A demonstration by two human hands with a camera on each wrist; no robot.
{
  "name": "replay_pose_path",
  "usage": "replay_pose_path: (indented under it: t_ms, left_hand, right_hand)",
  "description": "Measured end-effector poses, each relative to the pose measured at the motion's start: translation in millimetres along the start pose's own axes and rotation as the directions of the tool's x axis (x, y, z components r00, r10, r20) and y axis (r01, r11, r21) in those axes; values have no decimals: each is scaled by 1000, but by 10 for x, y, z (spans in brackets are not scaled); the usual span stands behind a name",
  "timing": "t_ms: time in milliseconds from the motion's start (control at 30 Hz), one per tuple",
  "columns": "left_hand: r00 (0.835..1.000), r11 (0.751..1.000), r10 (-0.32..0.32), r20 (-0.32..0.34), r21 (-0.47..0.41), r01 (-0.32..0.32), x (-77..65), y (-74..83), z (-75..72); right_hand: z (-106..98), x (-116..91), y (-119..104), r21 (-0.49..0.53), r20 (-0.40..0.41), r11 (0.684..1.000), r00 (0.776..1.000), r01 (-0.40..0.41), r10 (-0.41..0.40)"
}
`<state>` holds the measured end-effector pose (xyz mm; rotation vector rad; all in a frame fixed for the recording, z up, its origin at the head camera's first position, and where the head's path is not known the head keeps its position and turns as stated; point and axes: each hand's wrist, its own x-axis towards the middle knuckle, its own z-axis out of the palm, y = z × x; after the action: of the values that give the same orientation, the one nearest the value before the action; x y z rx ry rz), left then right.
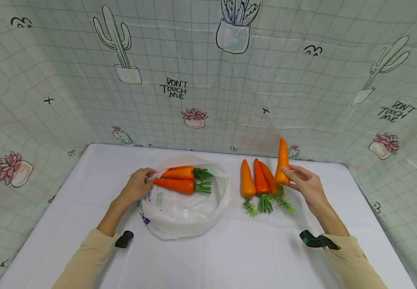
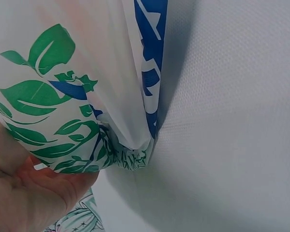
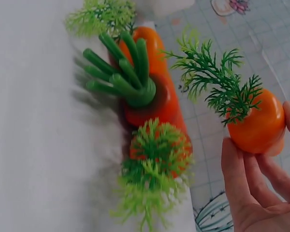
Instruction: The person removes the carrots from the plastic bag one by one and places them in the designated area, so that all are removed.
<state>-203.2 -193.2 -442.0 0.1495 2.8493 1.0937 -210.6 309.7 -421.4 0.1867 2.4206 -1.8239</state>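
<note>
My left hand (image 1: 138, 184) grips the left edge of a white plastic bag (image 1: 183, 233). In the left wrist view, printed green leaves and blue lettering show on the bag (image 2: 43, 96), which hides part of the fingers. Two carrots lie at the bag's mouth, an orange carrot (image 1: 178, 173) behind a redder carrot (image 1: 175, 186), their green tops to the right. On the right, my right hand (image 1: 309, 186) pinches an orange carrot (image 1: 282, 160) near its leafy end, tip pointing away. Three more carrots, one of them a red-orange carrot (image 1: 261, 180), lie side by side just left of it.
A white cloth covers the table (image 1: 230, 257). Behind it and at both sides hangs a checked curtain (image 1: 194, 60) with cactus prints. A black strap (image 1: 318, 241) with a camera sits at the right wrist, and a small black camera (image 1: 124, 239) at the left.
</note>
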Motion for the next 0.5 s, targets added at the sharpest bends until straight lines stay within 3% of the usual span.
replay_pose_path:
  t_ms: [500]
  left_hand:
    - [1000,1000,-7,-3,-2,7,-24,4,7]
  right_hand:
    - [-354,-35,116,-88,31,995,999,-36,39]
